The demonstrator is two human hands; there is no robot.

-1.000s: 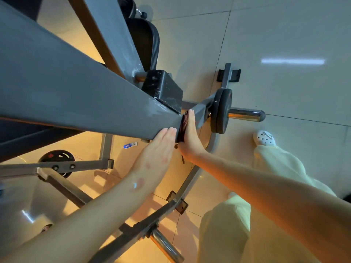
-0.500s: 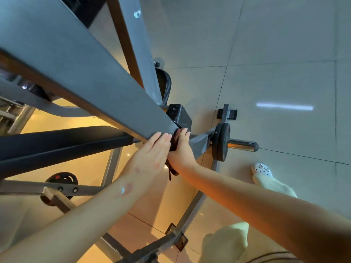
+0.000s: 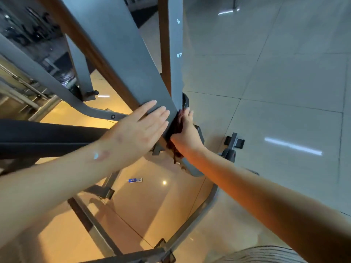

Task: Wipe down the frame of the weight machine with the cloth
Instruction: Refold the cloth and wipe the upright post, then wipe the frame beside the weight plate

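Grey steel frame beam [image 3: 133,59]: steadied by left hand [image 3: 140,126], flat, fingers spread, gripping nothing. Dark red cloth [image 3: 177,128] pressed vs. beam edge by right hand [image 3: 187,130] for wiping.

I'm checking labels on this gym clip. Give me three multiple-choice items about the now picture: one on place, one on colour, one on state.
1. Where is the cloth?
A. Under the right hand, against the beam
B. On the floor
C. Over the left forearm

2. What colour is the cloth?
A. White
B. Dark red
C. Yellow

3. How is the left hand?
A. Fisted
B. Flat on the beam, fingers extended
C. Hanging free

Answers: 1 A, it shows between palm and beam edge; 2 B, the visible folds are dark red; 3 B, the fingers lie spread on the grey face.
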